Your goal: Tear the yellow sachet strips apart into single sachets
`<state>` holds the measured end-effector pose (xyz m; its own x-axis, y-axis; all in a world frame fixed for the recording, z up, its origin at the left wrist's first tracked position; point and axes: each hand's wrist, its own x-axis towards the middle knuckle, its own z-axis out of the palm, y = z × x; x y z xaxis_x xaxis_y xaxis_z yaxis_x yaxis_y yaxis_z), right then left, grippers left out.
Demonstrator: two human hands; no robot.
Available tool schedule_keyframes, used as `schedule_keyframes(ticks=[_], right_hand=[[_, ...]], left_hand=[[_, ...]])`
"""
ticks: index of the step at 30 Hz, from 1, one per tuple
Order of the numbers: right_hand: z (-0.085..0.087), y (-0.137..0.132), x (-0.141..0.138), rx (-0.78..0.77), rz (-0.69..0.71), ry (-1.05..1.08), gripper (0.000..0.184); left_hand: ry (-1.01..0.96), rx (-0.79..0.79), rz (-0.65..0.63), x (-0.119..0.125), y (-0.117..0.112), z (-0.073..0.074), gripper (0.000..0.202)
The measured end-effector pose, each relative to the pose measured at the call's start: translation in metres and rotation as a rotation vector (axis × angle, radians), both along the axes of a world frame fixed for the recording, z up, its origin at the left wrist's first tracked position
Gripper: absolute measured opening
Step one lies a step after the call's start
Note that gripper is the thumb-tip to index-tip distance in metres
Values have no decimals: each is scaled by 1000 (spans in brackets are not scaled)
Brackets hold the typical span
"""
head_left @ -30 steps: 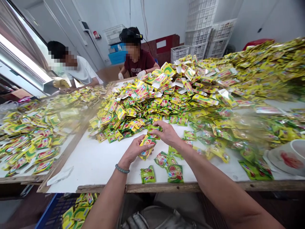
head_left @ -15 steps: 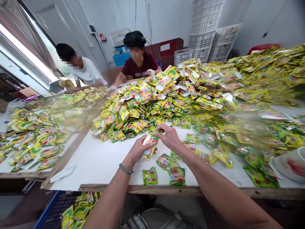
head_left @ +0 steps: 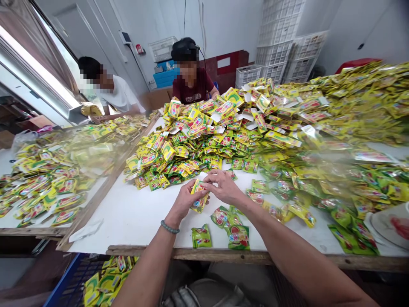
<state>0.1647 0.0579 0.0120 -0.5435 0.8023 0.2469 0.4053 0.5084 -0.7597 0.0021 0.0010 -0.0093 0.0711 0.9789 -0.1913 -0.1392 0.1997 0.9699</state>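
Note:
My left hand is closed around a small yellow candy box with fruit pictures, tilted above the white table. At the box's upper end, a white flap stands out. My right hand has its fingers pinched together at that end, and they partly cover it. Just below my hands, several green candy packets lie on the table. One green packet rests apart near the front edge.
Ahead rises a large pile of yellow boxes and green packets. A wooden strip divides off more boxes at left. A blue crate with boxes stands below. A white tub is at right. Two people sit across the table.
The green packet between my right fingers at the box's top no longer shows; a white flap is visible there now. Across the table, the person in dark red has drawn their hands behind the pile.

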Motion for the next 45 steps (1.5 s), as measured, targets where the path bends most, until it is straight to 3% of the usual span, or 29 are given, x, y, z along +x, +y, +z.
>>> schedule_keyframes(ticks=[4,6,10,12,15,22,29,31,35,40,45], right_hand=[[-6,-5,-7,-5,35,-48,11],[-6,-5,-7,1,12,32,17],[-8,1,-5,65,-196,332,25],[-13,6,-6,-29,-195,416,21],[-23,10,-9,-259,-28,473,18],[-28,5,-10,-346,42,394,20],[-10,1,-5,-200,16,350,27],[-8,1,-5,-242,28,370,31],[-10,3,-6,-305,4,391,19],[-18,11,-2,-554,-7,487,31],[-19,18,6,-497,104,420,33]], left_hand=[[16,12,-35,5,-2,-3,43],[4,42,-14,7,-2,-4,44],[-37,103,158,12,1,-2,57],[-42,149,238,13,2,-1,68],[-34,210,296,12,0,1,71],[-5,145,128,5,-3,2,55],[-39,146,173,8,-3,4,62],[-13,145,156,8,-4,5,63],[20,104,133,10,-5,6,65],[36,64,112,11,-4,7,71],[61,113,95,6,-4,2,71]])
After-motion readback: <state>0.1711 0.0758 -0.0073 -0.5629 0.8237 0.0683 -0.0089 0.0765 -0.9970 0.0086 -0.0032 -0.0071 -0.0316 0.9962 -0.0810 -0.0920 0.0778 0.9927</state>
